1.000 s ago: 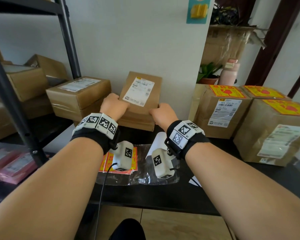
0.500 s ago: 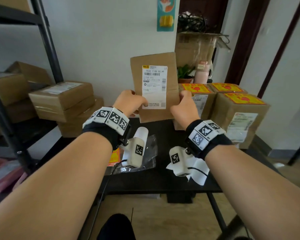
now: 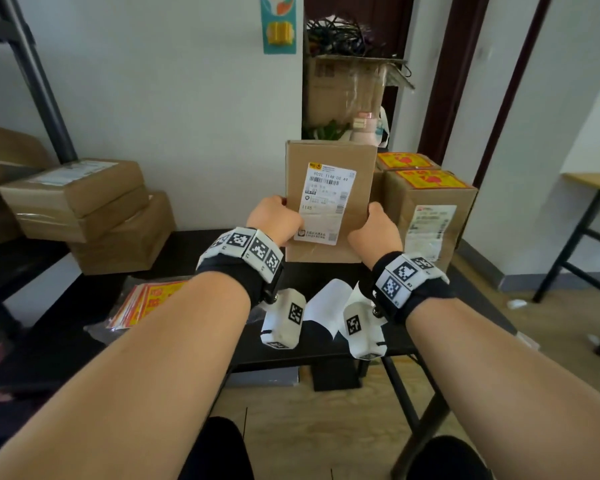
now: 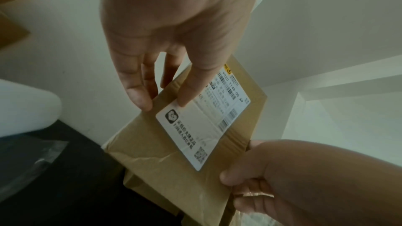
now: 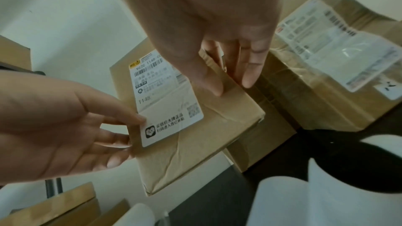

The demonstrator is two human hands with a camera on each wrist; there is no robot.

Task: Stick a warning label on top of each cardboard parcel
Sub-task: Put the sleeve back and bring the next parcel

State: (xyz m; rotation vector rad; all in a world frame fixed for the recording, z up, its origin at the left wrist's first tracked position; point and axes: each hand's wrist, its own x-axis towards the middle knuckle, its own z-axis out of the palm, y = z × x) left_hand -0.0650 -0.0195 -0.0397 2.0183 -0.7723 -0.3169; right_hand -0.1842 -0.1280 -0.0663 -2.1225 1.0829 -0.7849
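I hold a flat cardboard parcel (image 3: 357,188) upright above the black table (image 3: 194,247), its white shipping label (image 3: 326,206) facing me. My left hand (image 3: 274,220) grips its left edge, thumb on the label (image 4: 202,123). My right hand (image 3: 374,230) grips the right edge, thumb on the front, fingers behind (image 5: 250,73). A stack of red and yellow warning labels (image 3: 146,299) in a clear bag lies at the table's front left. Two parcels (image 3: 430,209) at the right carry warning labels on top.
Several brown parcels (image 3: 84,209) are stacked at the back left beside a black metal rack (image 3: 39,84). White backing sheets (image 3: 326,306) lie under my wrists. An open box (image 3: 347,88), a plant and a pink bottle stand behind. Another table (image 3: 589,209) is at the far right.
Both hands lifted the flat parcel off the stack by the wall, stood it upright and carried it right, toward the labelled parcels. My view swung right.
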